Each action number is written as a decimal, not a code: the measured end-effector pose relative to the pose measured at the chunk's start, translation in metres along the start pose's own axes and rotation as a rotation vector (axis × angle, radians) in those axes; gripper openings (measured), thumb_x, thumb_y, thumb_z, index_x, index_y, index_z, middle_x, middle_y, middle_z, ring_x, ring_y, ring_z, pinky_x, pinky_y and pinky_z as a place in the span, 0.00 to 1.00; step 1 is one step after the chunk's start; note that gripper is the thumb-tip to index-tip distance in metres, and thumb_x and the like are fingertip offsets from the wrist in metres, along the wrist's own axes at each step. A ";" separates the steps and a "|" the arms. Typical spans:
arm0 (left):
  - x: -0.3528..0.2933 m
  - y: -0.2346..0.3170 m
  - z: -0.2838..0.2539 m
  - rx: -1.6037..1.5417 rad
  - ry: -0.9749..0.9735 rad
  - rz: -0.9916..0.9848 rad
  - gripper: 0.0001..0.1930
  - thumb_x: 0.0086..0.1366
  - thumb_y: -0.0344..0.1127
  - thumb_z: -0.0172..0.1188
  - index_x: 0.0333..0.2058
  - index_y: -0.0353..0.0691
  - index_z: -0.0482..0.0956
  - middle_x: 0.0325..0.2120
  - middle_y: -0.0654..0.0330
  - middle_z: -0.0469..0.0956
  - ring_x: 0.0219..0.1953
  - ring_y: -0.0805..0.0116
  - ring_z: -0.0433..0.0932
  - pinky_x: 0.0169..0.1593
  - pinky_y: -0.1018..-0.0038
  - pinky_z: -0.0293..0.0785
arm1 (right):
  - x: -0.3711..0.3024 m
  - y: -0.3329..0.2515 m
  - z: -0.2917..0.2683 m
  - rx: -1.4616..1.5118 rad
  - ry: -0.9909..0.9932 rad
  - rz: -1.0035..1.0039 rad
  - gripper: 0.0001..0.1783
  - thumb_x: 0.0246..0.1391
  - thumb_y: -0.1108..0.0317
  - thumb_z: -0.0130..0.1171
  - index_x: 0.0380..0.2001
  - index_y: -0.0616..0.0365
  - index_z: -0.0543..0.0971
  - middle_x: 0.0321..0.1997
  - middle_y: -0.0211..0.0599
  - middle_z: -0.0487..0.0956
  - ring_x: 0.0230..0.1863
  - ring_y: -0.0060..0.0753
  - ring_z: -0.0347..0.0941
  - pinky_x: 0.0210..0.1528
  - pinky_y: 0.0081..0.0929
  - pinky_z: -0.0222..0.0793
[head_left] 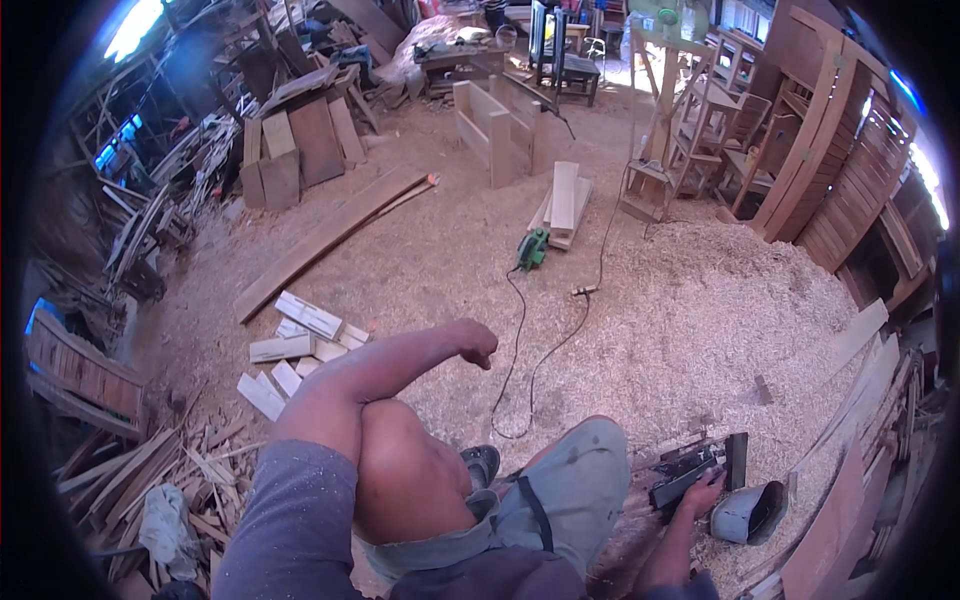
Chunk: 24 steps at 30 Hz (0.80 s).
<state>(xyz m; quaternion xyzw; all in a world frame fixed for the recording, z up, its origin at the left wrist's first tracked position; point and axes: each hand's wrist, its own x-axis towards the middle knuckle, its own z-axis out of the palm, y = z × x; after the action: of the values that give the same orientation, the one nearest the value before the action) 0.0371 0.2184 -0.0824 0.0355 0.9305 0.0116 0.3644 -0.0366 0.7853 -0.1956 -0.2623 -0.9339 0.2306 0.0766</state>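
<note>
My left hand (476, 343) hangs past my bent left knee, the forearm resting across it. Its fingers are curled in, and nothing shows in them. Down at the lower right, my right hand (704, 492) is closed on a dark, oblong block (676, 489) close to the ground. A dark upright plate (737, 460) stands just beyond that hand, beside more blackened pieces. Right of my wrist sits a grey container (738, 516) with a dark inside. The exact kind of the block cannot be made out.
A green power planer (533, 249) lies on the shavings, its black cord (522, 330) looping toward me. Pale boards (564, 200) lie behind it. Cut wood pieces (308, 315) and a long plank (330, 250) are on the left. A wooden frame (497, 140) stands farther back.
</note>
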 end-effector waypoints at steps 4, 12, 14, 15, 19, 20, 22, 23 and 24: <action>0.024 0.001 0.013 -0.030 -0.017 0.052 0.22 0.54 0.53 0.58 0.32 0.37 0.82 0.35 0.48 0.80 0.39 0.47 0.78 0.42 0.56 0.73 | -0.005 0.053 0.036 -0.096 0.203 -0.204 0.29 0.59 0.56 0.50 0.63 0.45 0.63 0.55 0.49 0.73 0.52 0.57 0.71 0.52 0.47 0.66; 0.006 0.000 0.009 -0.018 0.007 0.060 0.17 0.52 0.44 0.55 0.31 0.37 0.81 0.32 0.46 0.80 0.37 0.49 0.78 0.41 0.56 0.73 | -0.013 0.001 -0.004 0.030 0.003 0.045 0.29 0.59 0.58 0.51 0.62 0.52 0.64 0.56 0.50 0.73 0.53 0.56 0.71 0.53 0.45 0.65; 0.022 -0.001 0.006 0.005 0.006 0.065 0.15 0.51 0.42 0.55 0.31 0.36 0.81 0.32 0.46 0.79 0.37 0.49 0.78 0.41 0.56 0.73 | -0.003 0.041 0.023 -0.082 0.078 -0.163 0.28 0.60 0.56 0.50 0.63 0.49 0.63 0.61 0.48 0.68 0.58 0.54 0.67 0.59 0.41 0.61; 0.024 -0.003 0.011 -0.015 0.041 0.103 0.14 0.51 0.41 0.55 0.30 0.36 0.81 0.31 0.46 0.80 0.36 0.49 0.78 0.40 0.56 0.73 | -0.008 0.038 0.028 -0.069 0.080 -0.170 0.28 0.60 0.56 0.50 0.63 0.49 0.63 0.61 0.48 0.68 0.58 0.54 0.67 0.59 0.41 0.61; 0.027 -0.020 0.019 0.000 0.002 0.175 0.12 0.52 0.41 0.56 0.24 0.39 0.82 0.23 0.50 0.79 0.29 0.53 0.79 0.34 0.58 0.73 | -0.025 0.019 0.013 -0.014 0.002 -0.062 0.28 0.59 0.59 0.51 0.62 0.53 0.64 0.58 0.49 0.71 0.55 0.56 0.69 0.54 0.44 0.65; 0.026 -0.024 0.025 0.027 -0.040 0.143 0.13 0.51 0.43 0.56 0.22 0.40 0.82 0.19 0.51 0.78 0.27 0.55 0.78 0.33 0.59 0.72 | -0.017 0.013 0.009 0.027 0.003 -0.076 0.29 0.59 0.59 0.52 0.62 0.53 0.64 0.59 0.48 0.70 0.56 0.56 0.68 0.55 0.44 0.65; 0.022 -0.028 0.027 0.031 -0.060 0.141 0.13 0.51 0.44 0.58 0.22 0.40 0.82 0.18 0.52 0.77 0.26 0.56 0.78 0.33 0.59 0.72 | -0.012 -0.003 0.005 0.034 -0.017 -0.022 0.29 0.58 0.58 0.52 0.62 0.52 0.64 0.60 0.48 0.70 0.56 0.55 0.68 0.55 0.44 0.65; 0.019 -0.030 0.029 0.033 -0.076 0.140 0.14 0.50 0.45 0.59 0.21 0.40 0.82 0.17 0.52 0.76 0.24 0.57 0.78 0.32 0.59 0.72 | -0.013 -0.007 0.004 0.040 -0.034 0.030 0.30 0.57 0.57 0.53 0.62 0.52 0.64 0.60 0.47 0.69 0.57 0.55 0.67 0.55 0.44 0.64; 0.017 -0.024 0.019 0.041 -0.067 0.145 0.14 0.50 0.45 0.59 0.21 0.40 0.82 0.17 0.52 0.76 0.24 0.57 0.78 0.32 0.59 0.72 | -0.017 -0.003 0.004 0.046 -0.022 0.034 0.30 0.57 0.57 0.53 0.62 0.52 0.64 0.60 0.47 0.69 0.57 0.55 0.67 0.55 0.44 0.64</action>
<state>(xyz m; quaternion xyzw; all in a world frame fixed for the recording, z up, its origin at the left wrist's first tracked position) 0.0358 0.1954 -0.1089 0.1108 0.9128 0.0177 0.3928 -0.0246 0.7730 -0.1983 -0.2736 -0.9245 0.2563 0.0684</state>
